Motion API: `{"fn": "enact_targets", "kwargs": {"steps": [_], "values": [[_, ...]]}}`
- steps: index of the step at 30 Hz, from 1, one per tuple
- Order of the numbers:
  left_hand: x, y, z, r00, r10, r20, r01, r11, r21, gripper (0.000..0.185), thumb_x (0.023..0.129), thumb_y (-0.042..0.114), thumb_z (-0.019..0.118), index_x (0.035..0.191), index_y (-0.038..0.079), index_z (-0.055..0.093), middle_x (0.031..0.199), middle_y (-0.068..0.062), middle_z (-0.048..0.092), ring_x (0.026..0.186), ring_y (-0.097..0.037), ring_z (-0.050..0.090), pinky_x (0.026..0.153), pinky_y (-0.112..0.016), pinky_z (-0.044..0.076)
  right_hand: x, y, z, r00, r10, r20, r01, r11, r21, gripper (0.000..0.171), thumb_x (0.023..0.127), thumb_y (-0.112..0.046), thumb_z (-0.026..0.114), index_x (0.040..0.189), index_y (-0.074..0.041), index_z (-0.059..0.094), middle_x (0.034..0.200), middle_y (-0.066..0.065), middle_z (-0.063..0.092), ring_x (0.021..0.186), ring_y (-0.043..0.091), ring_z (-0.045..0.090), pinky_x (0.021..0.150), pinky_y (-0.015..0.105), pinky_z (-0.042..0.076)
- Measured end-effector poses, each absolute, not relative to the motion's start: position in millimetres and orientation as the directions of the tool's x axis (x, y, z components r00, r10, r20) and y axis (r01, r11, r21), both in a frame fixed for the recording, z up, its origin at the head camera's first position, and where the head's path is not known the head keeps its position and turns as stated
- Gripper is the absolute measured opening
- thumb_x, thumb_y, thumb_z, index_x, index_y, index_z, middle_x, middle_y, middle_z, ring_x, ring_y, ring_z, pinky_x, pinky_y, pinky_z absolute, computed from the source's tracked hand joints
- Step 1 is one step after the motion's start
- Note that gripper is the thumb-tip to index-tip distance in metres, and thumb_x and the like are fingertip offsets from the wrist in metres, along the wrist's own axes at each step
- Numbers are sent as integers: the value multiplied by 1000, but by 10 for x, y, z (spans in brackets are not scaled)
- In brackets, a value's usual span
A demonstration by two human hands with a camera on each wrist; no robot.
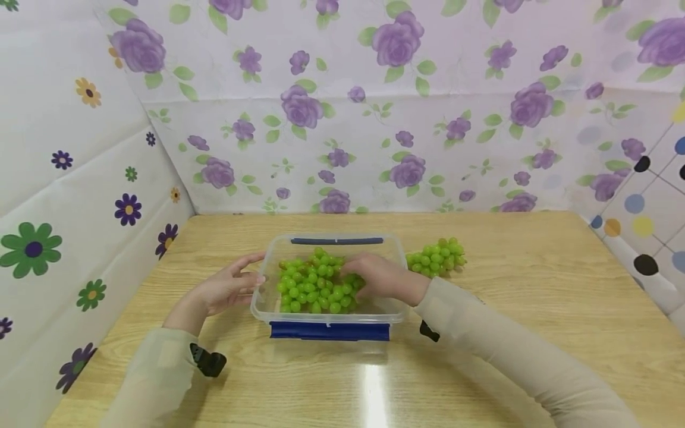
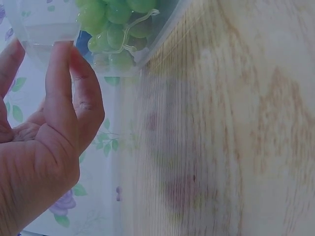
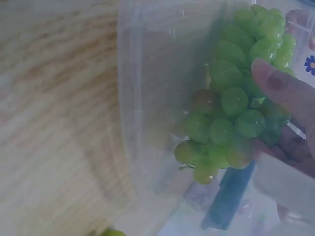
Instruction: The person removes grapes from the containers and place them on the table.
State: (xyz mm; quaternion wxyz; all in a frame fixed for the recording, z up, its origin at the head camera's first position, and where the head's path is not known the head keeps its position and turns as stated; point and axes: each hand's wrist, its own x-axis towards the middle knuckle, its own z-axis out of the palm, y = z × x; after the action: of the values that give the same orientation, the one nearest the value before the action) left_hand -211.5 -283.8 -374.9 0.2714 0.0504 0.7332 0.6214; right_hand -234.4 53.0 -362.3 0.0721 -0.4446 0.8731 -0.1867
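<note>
My head view looks down across the table; both wrist views sit close, sharing the grape box [image 1: 326, 315]

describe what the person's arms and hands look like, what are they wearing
Both arms are in long, loose beige sleeves reaching to the wrists. The left hand and right hand are bare, with no gloves. A small black device sits under the left wrist, and another under the right.

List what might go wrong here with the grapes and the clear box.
The right hand lies on the grapes inside the box; pressing down could bruise them or knock some loose. The left hand only touches the box's side with straight fingers, so the box might slide on the smooth table. The second bunch lies beside the box, where the right sleeve could brush it away.
</note>
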Motion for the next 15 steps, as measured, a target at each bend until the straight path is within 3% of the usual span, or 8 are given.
{"fn": "enact_targets", "kwargs": {"steps": [9, 15], "values": [[-2111, -2830, -3749, -853, 405, -328, -256, 223, 941, 78, 96, 22, 57, 155, 18, 6, 150, -31, 22, 129, -38, 44, 95, -35, 50, -2330, 619, -3578, -596, -802, 45, -748, 533, -396, 42, 74, 0, 78, 114, 0, 66, 118, 13, 65, 111, 28, 60, 96, 37, 49], [-2111, -2834, -3752, -849, 412, -330, -269, 201, 942, 78, 96, 22, 57, 155, 18, 5, 149, -32, 22, 119, -25, 55, 91, -30, 51, -2321, 644, -3555, -623, -782, 32, -722, 558, -409, 40, 76, -2, 78, 115, 1, 66, 119, 14, 65, 111, 29, 60, 94, 37, 50]]}}
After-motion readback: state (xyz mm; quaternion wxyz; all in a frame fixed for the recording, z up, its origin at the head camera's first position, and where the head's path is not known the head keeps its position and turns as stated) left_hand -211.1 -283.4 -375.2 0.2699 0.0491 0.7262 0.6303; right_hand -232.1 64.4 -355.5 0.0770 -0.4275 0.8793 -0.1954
